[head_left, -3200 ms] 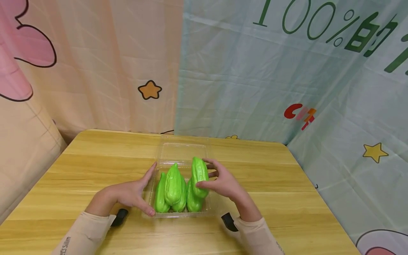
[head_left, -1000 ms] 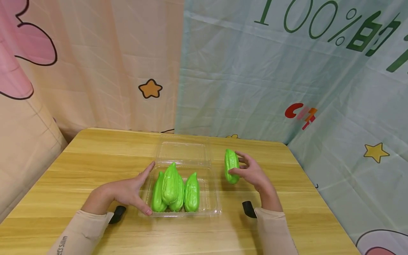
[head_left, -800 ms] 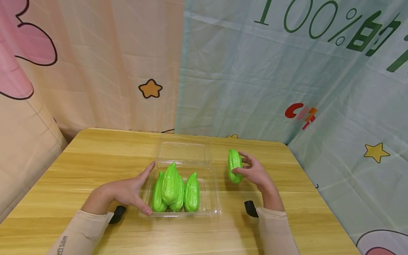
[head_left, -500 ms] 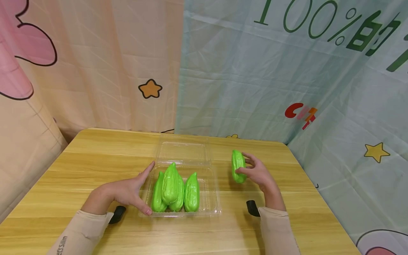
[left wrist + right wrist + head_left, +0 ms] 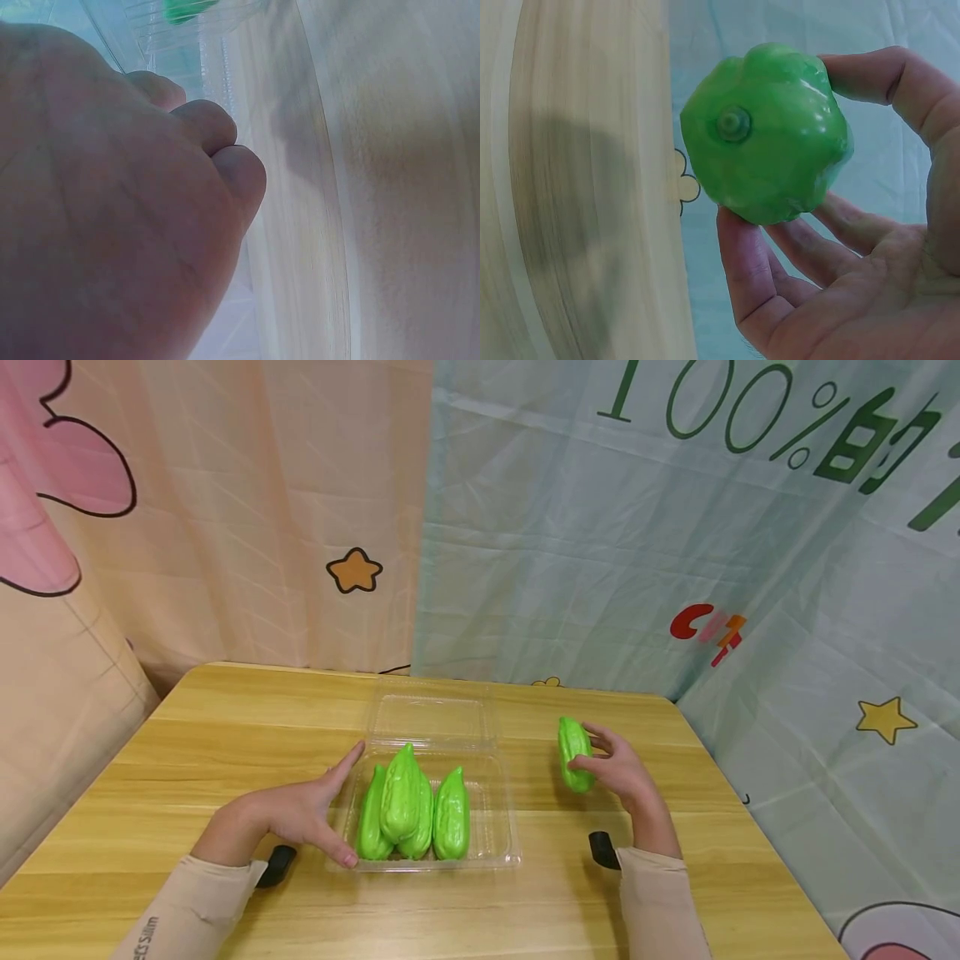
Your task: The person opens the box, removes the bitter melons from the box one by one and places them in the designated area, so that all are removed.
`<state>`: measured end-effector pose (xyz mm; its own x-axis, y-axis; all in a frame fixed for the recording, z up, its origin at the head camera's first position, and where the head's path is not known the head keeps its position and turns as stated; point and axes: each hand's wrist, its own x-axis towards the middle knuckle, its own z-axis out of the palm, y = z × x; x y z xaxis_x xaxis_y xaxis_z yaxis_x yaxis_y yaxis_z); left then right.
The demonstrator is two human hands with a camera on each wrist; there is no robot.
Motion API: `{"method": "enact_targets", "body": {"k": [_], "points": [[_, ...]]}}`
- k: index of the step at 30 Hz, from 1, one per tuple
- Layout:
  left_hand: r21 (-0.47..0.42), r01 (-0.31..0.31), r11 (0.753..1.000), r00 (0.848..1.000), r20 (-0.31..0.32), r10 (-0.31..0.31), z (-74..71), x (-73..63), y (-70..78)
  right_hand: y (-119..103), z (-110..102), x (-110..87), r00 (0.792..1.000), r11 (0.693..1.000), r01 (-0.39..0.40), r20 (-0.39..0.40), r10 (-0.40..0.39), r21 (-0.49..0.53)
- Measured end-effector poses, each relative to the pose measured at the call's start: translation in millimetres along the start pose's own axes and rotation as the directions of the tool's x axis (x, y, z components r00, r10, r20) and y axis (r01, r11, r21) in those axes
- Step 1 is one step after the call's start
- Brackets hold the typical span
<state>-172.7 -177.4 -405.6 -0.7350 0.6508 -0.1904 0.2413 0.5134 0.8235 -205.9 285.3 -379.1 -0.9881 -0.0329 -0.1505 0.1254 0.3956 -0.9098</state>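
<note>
Right hand (image 5: 618,770) grasping glossy green ridged gourd (image 5: 574,750), shifted farther right of transparent plastic box (image 5: 491,835) | left hand (image 5: 302,811) spread beside box, gripping nothing | I judge this piece removed; four gourds (image 5: 452,814) inside.

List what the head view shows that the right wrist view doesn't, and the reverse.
Only the head view: the left hand at the left side of the open clear box, the four gourds visible in that box, both sleeves, and the orange star.

Only the right wrist view: the nub on the end of the held gourd, seen end-on.

Both: the right hand gripping that gourd, the wooden table, and the curtain with its small yellow flower.
</note>
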Motion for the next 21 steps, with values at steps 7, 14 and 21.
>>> {"method": "enact_targets", "body": {"k": [7,14,21], "points": [[0.006,-0.005,1.000,1.000,-0.007,0.005,0.8,0.4,-1.0,6,-6,0.9,0.999,1.000,-0.025,-0.028,0.024,-0.019],[0.007,-0.007,1.000,1.000,-0.006,0.007,0.5,0.1,-0.9,12,-11,1.7,0.997,0.997,-0.053,-0.058,0.050,-0.051],[0.006,-0.015,1.000,1.000,-0.008,0.015,0.6,0.0,-1.0,18,-18,2.3,0.996,0.996,-0.054,-0.079,0.049,-0.068]]}}
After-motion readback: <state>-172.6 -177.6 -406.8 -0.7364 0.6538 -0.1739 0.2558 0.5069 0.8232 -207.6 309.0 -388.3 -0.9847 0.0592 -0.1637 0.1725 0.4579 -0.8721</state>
